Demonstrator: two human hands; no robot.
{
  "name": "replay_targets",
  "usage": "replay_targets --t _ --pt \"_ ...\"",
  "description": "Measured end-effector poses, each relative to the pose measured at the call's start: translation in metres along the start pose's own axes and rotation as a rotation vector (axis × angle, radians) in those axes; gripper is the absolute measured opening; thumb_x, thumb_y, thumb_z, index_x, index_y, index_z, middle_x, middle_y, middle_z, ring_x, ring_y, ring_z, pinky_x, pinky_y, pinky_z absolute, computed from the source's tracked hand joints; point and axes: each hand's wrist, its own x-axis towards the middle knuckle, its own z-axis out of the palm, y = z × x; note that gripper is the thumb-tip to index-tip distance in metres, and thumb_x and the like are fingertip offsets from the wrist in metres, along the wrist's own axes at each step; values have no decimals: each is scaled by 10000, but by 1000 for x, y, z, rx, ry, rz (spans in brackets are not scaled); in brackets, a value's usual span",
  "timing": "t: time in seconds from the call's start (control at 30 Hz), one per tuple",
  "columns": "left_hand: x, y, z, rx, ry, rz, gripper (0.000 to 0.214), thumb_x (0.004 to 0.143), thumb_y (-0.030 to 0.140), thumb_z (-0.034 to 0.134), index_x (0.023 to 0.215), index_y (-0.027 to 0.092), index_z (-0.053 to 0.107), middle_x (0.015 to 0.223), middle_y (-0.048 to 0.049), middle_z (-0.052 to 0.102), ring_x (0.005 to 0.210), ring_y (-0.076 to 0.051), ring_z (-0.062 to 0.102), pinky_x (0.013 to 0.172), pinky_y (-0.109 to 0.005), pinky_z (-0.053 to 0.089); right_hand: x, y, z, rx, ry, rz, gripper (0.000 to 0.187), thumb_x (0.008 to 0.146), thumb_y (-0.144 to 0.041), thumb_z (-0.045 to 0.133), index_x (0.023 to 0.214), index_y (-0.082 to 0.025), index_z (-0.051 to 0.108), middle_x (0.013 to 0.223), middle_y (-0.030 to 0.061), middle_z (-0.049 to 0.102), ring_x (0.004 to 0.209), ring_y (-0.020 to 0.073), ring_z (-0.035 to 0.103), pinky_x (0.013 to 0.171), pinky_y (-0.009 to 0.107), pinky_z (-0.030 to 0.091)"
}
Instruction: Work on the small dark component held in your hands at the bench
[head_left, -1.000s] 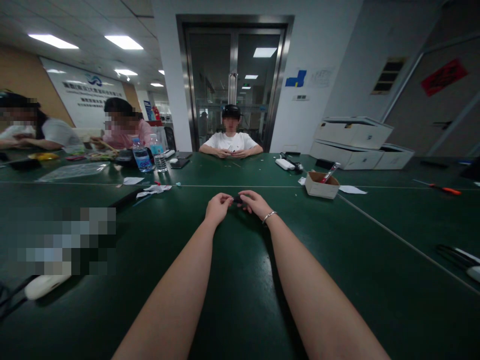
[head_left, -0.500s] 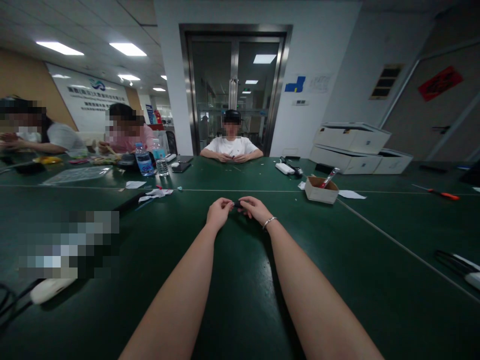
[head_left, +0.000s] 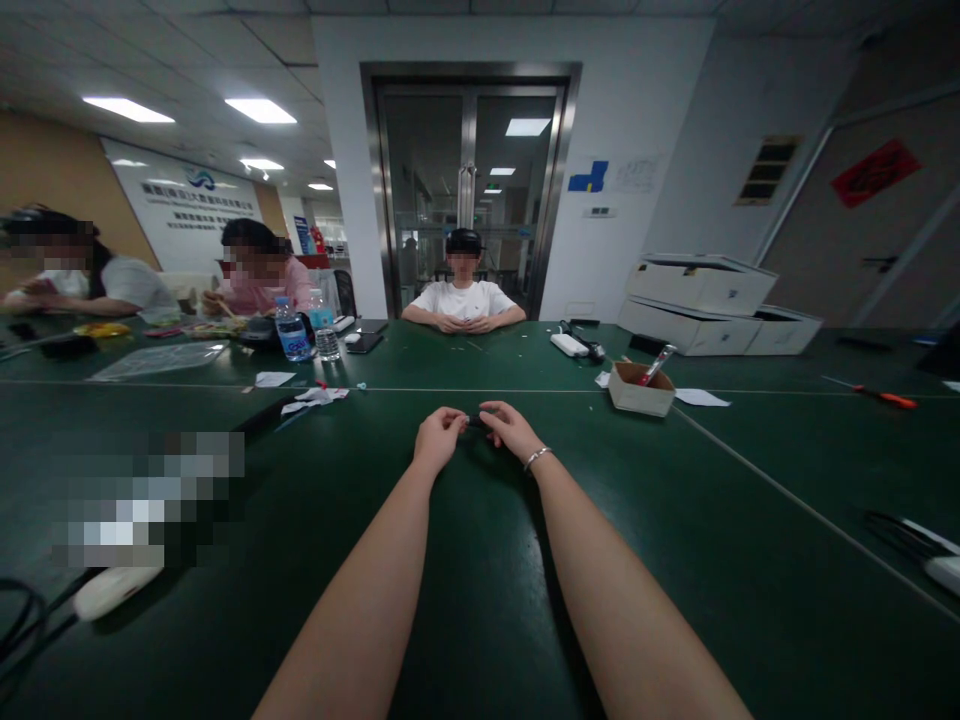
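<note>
Both my arms stretch forward over the dark green table (head_left: 480, 560). My left hand (head_left: 439, 437) and my right hand (head_left: 510, 428) meet at mid-table, fingers curled and pinched on a small dark object (head_left: 477, 421) held between them. It is too small to name. A thin bracelet (head_left: 537, 457) circles my right wrist.
A small cardboard box (head_left: 640, 390) with a red-handled tool stands ahead right. Water bottles (head_left: 291, 330), papers and phones lie at the left. A person in white (head_left: 463, 300) sits opposite; two others sit far left. White boxes (head_left: 705, 300), an orange screwdriver (head_left: 874, 392) and a white mouse (head_left: 112, 590) are around.
The view has tilted up slightly, so my hands appear a little lower in the picture. They keep the same pinch on the small dark object.
</note>
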Motion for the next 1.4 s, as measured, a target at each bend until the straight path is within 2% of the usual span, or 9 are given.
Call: replay_targets --t 0.07,0.2,0.37,0.53,0.67,0.8,1.2,1.33,1.4 --pt "1 -1 0 3 9 -15 145 796 283 597 883 176 644 833 -57 700 744 -143 652 780 -304 489 0 0 0 -8 -29 0 221 796 -236 586 1002 -160 563 695 -20 617 369 20 430 411 172 404" --pt "0 0 -1 13 16 -36 152 795 292 603 890 180 642 838 -53 701 742 -139 651 776 -299 490 -1 1 0 11 -16 -48 393 683 -188 697 1048 -182 552 921 18 633 461 27 500 402 160 393" --pt "-2 2 -1 7 0 -29 143 812 285 579 898 184 633 875 -54 701 764 -141 655 765 -292 491 -1 3 1 -38 -9 -9 254 802 -302 590 1015 -164 575 678 -14 608 372 33 425 358 164 342" --pt "-3 5 -2 13 2 -49 140 819 263 567 912 178 626 880 -60 701 777 -142 653 757 -285 490 -1 4 1 0 -3 -52 341 727 -229 663 1051 -191 564 768 -22 607 409 27 468 397 165 398" --pt "-4 6 -3 21 -2 -38 145 828 269 553 916 180 626 888 -59 699 791 -144 651 756 -283 487 -1 3 0 -9 -10 -14 251 799 -269 582 1027 -163 571 641 -28 587 382 32 439 392 163 388" --pt "-1 3 -2 18 2 -37 145 829 266 555 918 173 620 873 -58 699 775 -139 653 765 -288 488 -1 1 0 39 -17 -49 348 704 -157 649 1039 -181 557 716 -38 588 418 30 475 408 161 398" --pt "4 -3 0 -17 21 -47 166 810 306 591 896 169 625 856 -67 705 757 -143 661 778 -297 494 2 5 -1 40 2 -24 277 740 -209 624 1004 -174 545 712 -24 607 377 23 449 419 179 424" --pt "5 -5 0 -13 9 -40 159 817 300 579 905 175 624 872 -64 703 755 -144 659 773 -298 494 1 2 -1 50 10 -42 448 671 -147 676 1079 -212 505 848 -11 617 428 29 495 423 174 426" --pt "5 -6 0 -18 8 -36 165 817 302 579 908 171 624 880 -68 701 763 -144 659 775 -296 492 1 1 -1 39 17 -15 345 731 -192 635 1054 -188 512 771 -19 603 388 23 460 460 196 459"
